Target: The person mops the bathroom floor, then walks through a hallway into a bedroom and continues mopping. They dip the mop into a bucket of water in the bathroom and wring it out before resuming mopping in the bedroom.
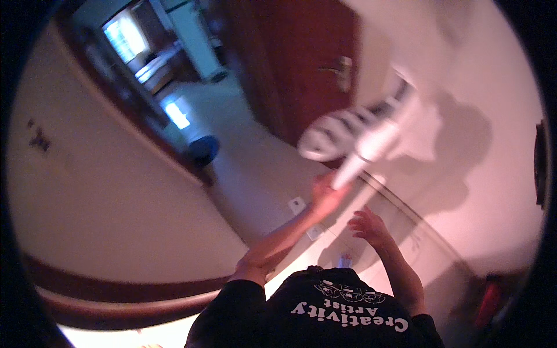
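My left hand (327,191) grips the lower end of a white tubular object (376,141), which is held up at a slant near the wall. Beside the tube is an oval white part (333,135) with dark bands. Motion blur hides what the object is and whether these parts are joined. My right hand (369,226) is below and to the right of it, holding nothing, with its fingers apart. Light falls on the white wall (491,187), where a large shadow spreads behind the object.
A reddish-brown door (304,52) with a metal handle (343,71) stands ahead. Left of it, a doorway leads to a room with a bright window (125,37). A dark blue round container (203,150) sits on that floor. A beige wall (122,195) runs along the left.
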`<state>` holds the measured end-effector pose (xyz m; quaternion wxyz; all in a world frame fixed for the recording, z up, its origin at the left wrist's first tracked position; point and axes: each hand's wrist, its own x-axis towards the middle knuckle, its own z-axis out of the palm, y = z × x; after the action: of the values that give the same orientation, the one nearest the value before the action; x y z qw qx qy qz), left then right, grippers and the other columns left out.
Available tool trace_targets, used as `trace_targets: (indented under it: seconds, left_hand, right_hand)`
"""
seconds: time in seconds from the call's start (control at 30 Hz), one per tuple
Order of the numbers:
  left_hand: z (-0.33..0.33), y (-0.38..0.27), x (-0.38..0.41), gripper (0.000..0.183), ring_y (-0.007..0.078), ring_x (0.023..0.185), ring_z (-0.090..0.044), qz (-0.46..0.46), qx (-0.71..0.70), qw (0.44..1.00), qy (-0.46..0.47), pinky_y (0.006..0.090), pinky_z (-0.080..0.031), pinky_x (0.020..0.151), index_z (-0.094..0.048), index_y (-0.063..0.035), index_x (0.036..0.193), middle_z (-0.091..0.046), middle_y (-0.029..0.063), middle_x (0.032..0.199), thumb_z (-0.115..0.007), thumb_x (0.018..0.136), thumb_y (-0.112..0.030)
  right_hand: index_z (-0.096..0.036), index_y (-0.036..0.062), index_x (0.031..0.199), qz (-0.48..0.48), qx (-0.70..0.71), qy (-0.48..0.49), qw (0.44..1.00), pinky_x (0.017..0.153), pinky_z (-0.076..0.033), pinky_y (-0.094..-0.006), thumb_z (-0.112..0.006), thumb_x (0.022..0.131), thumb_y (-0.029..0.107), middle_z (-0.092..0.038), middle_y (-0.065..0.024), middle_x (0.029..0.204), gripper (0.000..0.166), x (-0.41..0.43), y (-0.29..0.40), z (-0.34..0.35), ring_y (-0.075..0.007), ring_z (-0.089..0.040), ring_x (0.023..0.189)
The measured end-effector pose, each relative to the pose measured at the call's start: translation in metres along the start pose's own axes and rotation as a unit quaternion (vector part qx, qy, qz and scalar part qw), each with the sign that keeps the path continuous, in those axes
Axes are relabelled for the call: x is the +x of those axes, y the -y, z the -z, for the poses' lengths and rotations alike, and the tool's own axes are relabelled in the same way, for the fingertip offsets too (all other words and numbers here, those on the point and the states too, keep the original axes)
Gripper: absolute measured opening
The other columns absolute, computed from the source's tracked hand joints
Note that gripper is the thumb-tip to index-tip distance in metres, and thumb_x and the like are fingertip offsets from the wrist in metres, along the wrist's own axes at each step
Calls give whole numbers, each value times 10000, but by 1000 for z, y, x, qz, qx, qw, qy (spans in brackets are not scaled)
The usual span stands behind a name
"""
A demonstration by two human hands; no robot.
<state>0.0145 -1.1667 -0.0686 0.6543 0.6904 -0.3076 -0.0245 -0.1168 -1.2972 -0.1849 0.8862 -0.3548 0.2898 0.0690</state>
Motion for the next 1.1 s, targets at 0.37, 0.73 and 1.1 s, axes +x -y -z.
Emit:
trace_targets:
  seconds: [0.37,0.73,1.1]
  left_hand:
    - [-16,61,65,412,291,991,-488,72,224,972,28,408,-374,810,-492,-46,1052,-510,200,1031,-595,703,-239]
    - [281,-82,-17,769,274,1255,-128,101,817,425,-377,565,-150,935,-142,-88,1309,-94,146,1362,-547,735,-402]
    - [250,-113,-129,770,241,1249,-158,257,876,179,-365,527,-158,949,-217,-86,1286,-174,120,1347,-590,691,-402]
  right_hand:
    - [-457,52,810,-219,68,198,953,479,-432,-261,-527,700,143,-488,-86,702,159,258,53,-57,-163,-480,581]
    - [-439,-52,651,-318,45,219,921,439,-445,-233,-497,658,156,-460,-193,714,216,378,82,-54,-155,-442,482]
    - [-469,7,713,-264,-27,384,885,423,-448,-256,-482,758,240,-490,-177,691,238,449,84,-53,-209,-502,554]
